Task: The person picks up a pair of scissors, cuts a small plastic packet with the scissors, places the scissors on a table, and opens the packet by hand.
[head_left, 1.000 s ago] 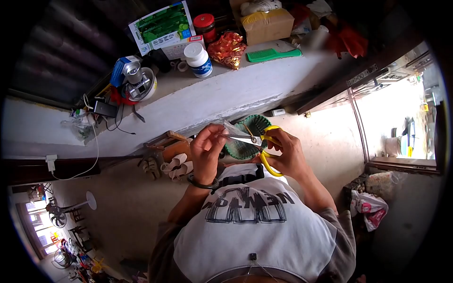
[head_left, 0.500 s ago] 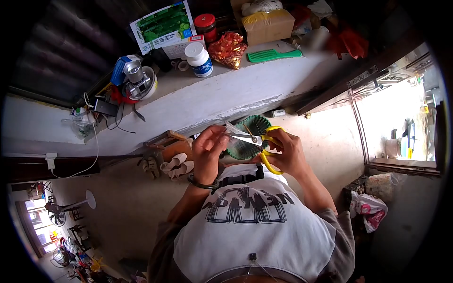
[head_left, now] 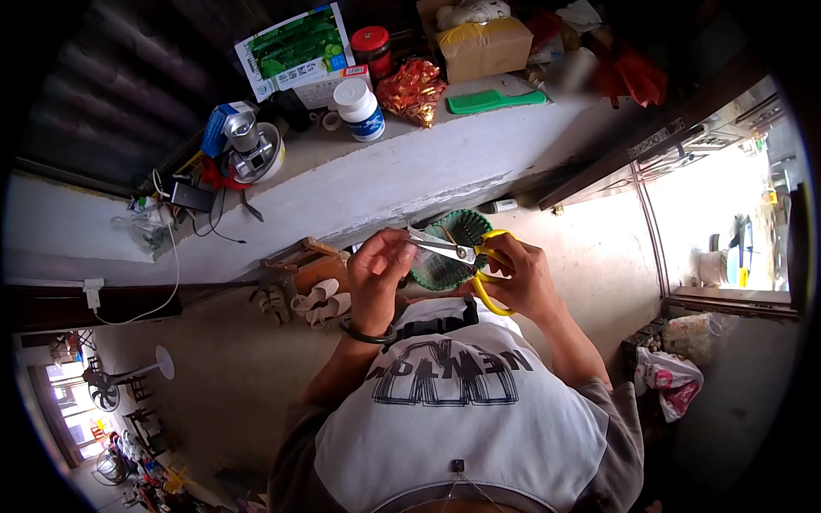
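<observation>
My right hand (head_left: 523,278) grips a pair of yellow-handled scissors (head_left: 464,254), its fingers in the loops. The blades point left, slightly apart, toward my left hand (head_left: 381,272). That hand is closed in a pinch, holding a thin, translucent whitish scrap (head_left: 416,234) beside the blade tips. The scrap's exact kind is too small to make out. A dark bracelet (head_left: 368,333) circles my left wrist. Below and beyond the scissors is a green basket (head_left: 463,225) on the floor, partly hidden by the scissors.
A ledge (head_left: 325,175) ahead carries a white bottle (head_left: 359,109), a red-lidded jar (head_left: 373,50), a green comb (head_left: 496,101) and a cardboard box (head_left: 485,50). White slippers (head_left: 321,299) lie near a wooden stool (head_left: 318,267) at left. A bright doorway opens at right.
The whitish scrap by the blades now shows less above them. Both hands and the scissors stay almost in place.
</observation>
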`<state>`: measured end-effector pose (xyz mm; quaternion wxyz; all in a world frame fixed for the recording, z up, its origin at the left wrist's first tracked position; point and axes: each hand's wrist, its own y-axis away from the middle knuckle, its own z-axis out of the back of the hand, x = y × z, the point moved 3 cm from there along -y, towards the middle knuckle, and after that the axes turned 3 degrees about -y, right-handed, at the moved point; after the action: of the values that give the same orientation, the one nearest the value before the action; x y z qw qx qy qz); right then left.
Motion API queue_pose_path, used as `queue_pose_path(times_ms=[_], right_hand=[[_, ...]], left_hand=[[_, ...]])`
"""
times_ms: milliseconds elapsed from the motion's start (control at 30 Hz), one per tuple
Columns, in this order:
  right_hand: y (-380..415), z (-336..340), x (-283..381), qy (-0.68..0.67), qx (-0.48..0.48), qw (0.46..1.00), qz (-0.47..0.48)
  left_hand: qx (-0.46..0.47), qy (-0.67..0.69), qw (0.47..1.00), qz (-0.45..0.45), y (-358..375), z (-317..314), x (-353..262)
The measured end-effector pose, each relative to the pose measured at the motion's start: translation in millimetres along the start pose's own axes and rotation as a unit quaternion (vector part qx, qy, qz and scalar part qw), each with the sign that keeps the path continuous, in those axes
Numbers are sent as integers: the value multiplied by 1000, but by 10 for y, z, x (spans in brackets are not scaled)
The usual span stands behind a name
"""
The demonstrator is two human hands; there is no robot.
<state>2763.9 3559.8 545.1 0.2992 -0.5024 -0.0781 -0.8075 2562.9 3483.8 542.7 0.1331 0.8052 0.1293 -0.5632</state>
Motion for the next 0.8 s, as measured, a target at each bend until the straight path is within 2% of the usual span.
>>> queue_pose_path(times_ms=[800], right_hand=[[1, 1, 21, 24, -24, 999, 13]], left_hand=[[6, 3, 1000, 0, -44, -12, 33]])
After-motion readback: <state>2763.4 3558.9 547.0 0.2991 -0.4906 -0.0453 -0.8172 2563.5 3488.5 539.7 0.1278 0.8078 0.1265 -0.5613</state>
